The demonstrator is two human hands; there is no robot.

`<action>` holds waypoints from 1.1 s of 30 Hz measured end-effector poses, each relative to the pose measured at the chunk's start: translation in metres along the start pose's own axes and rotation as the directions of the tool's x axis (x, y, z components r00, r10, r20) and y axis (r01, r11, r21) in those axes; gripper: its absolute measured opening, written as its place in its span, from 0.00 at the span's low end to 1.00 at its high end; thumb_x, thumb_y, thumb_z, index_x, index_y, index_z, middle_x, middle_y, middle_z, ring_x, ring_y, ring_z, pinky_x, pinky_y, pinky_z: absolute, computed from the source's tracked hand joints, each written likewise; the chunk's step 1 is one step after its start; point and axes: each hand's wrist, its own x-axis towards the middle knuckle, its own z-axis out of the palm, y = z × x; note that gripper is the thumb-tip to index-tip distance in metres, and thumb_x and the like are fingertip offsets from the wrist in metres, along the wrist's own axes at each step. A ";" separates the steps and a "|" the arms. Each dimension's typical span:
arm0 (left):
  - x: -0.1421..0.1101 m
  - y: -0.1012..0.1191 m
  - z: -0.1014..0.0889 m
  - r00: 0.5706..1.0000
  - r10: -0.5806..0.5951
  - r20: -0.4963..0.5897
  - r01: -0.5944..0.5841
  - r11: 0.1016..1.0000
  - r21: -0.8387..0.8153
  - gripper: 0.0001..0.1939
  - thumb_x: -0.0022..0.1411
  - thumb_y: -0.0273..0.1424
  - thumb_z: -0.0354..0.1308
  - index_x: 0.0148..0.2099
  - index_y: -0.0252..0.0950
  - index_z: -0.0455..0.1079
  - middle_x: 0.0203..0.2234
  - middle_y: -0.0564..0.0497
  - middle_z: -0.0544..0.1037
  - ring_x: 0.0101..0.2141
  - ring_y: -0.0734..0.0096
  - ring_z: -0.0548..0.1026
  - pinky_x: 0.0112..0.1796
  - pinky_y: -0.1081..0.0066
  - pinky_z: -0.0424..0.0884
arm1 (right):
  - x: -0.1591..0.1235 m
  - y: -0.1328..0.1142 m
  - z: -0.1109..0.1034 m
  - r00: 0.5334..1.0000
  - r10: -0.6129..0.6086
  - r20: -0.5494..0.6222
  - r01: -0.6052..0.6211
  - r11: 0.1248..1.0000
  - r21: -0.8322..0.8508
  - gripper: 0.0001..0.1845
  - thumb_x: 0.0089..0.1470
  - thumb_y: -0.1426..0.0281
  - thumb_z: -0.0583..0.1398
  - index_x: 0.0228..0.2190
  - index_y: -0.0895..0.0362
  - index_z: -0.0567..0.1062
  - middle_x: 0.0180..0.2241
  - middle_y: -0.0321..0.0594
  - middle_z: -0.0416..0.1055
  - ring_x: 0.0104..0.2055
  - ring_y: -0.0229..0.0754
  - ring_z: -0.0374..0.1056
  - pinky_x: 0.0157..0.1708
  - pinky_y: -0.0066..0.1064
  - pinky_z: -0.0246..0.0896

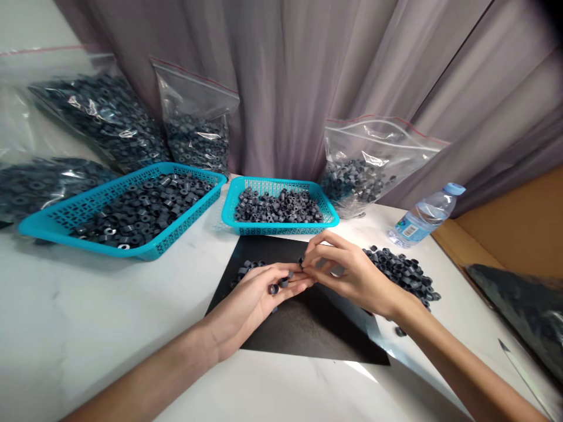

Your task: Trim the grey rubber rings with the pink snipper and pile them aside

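Observation:
My left hand (246, 296) is turned palm up over a black mat (303, 328), its fingers cupped around a few small dark grey plastic rings (273, 289). Just to its right, my right hand (341, 269) meets the left fingertips, with thumb and fingers pinched on one small grey ring (301, 261), partly hidden by the fingers. Behind the left hand a small heap of grey rings (250, 267) lies on the mat, partly covered by that hand. A larger loose pile of rings (407, 274) spreads on the white table beyond the right wrist.
Two turquoise baskets, one long at left (145, 253) and one smaller in the middle (281, 227), hold many rings. Clear zip bags of rings (197, 138) stand along the curtain. A water bottle (424, 217), a cardboard box (514, 228) and a pen (523, 369) are at the right.

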 end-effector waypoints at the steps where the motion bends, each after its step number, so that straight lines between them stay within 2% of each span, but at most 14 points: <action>1: -0.001 0.000 0.000 1.000 -0.007 -0.016 0.007 1.000 -0.005 0.11 0.65 0.23 0.55 0.39 0.29 0.80 0.42 0.42 0.84 0.49 0.57 0.80 0.58 0.61 0.69 | 0.000 0.000 0.000 1.000 0.003 -0.004 -0.003 1.000 0.011 0.07 0.65 0.66 0.57 0.37 0.54 0.74 0.46 0.44 0.67 0.36 0.37 0.70 0.38 0.31 0.72; 5: -0.002 -0.001 -0.001 0.999 -0.012 -0.037 0.011 1.000 -0.019 0.09 0.65 0.26 0.58 0.37 0.30 0.80 0.41 0.43 0.84 0.47 0.58 0.80 0.58 0.61 0.70 | -0.001 -0.002 -0.004 1.000 0.013 -0.007 -0.013 1.000 0.024 0.05 0.64 0.67 0.58 0.37 0.55 0.74 0.43 0.43 0.72 0.39 0.40 0.70 0.41 0.34 0.70; 8: 0.000 -0.002 -0.002 1.000 0.005 -0.011 -0.005 1.000 -0.003 0.09 0.64 0.25 0.58 0.38 0.31 0.80 0.43 0.43 0.84 0.48 0.58 0.80 0.58 0.61 0.69 | -0.001 -0.004 -0.006 0.999 0.019 0.034 -0.019 1.000 0.010 0.06 0.64 0.67 0.59 0.40 0.54 0.75 0.39 0.41 0.75 0.37 0.40 0.70 0.40 0.33 0.68; 12: 0.001 -0.001 -0.001 1.000 0.007 -0.008 -0.006 0.999 0.040 0.12 0.61 0.21 0.56 0.40 0.31 0.81 0.43 0.43 0.83 0.47 0.58 0.80 0.57 0.63 0.70 | -0.002 -0.005 -0.005 0.998 0.030 0.056 -0.030 1.000 -0.002 0.06 0.63 0.70 0.60 0.42 0.53 0.75 0.38 0.38 0.75 0.36 0.38 0.69 0.37 0.29 0.66; 16: -0.001 0.001 0.002 0.999 -0.014 -0.040 0.017 0.997 0.075 0.09 0.59 0.20 0.58 0.38 0.31 0.80 0.42 0.43 0.83 0.49 0.58 0.79 0.57 0.64 0.69 | -0.002 -0.004 -0.004 0.999 0.003 0.046 -0.001 0.999 -0.034 0.09 0.61 0.73 0.61 0.44 0.52 0.75 0.40 0.36 0.76 0.37 0.37 0.69 0.39 0.29 0.65; 19: -0.003 0.003 0.003 0.998 -0.047 -0.052 0.053 0.990 0.129 0.10 0.60 0.23 0.61 0.44 0.32 0.78 0.41 0.43 0.84 0.51 0.58 0.78 0.58 0.64 0.67 | -0.001 -0.005 -0.005 0.999 -0.013 0.046 0.016 0.999 -0.052 0.11 0.62 0.74 0.60 0.45 0.50 0.76 0.42 0.37 0.77 0.39 0.39 0.71 0.41 0.31 0.66; 24: -0.005 0.004 0.001 0.998 -0.060 -0.003 0.059 0.983 0.172 0.15 0.59 0.24 0.64 0.50 0.33 0.75 0.48 0.42 0.81 0.52 0.57 0.78 0.59 0.60 0.66 | 0.000 -0.007 -0.007 0.997 -0.034 0.072 0.037 0.998 -0.044 0.13 0.63 0.72 0.59 0.48 0.50 0.76 0.45 0.40 0.78 0.45 0.42 0.72 0.44 0.34 0.68; 30: -0.006 0.004 0.002 0.995 -0.058 0.076 0.039 0.971 0.236 0.19 0.59 0.25 0.65 0.54 0.37 0.72 0.52 0.45 0.79 0.57 0.60 0.73 0.61 0.64 0.64 | -0.002 -0.005 -0.008 0.996 -0.053 0.068 0.058 0.996 -0.075 0.16 0.62 0.76 0.59 0.48 0.49 0.77 0.42 0.37 0.78 0.42 0.40 0.72 0.42 0.32 0.66; 33: -0.006 0.002 0.002 0.998 -0.053 0.043 0.038 0.952 0.304 0.20 0.59 0.28 0.66 0.53 0.39 0.72 0.52 0.47 0.79 0.58 0.60 0.72 0.61 0.64 0.62 | -0.002 -0.005 -0.006 0.993 -0.080 0.083 0.088 0.991 -0.104 0.16 0.63 0.75 0.59 0.50 0.48 0.76 0.42 0.37 0.78 0.43 0.41 0.71 0.44 0.33 0.65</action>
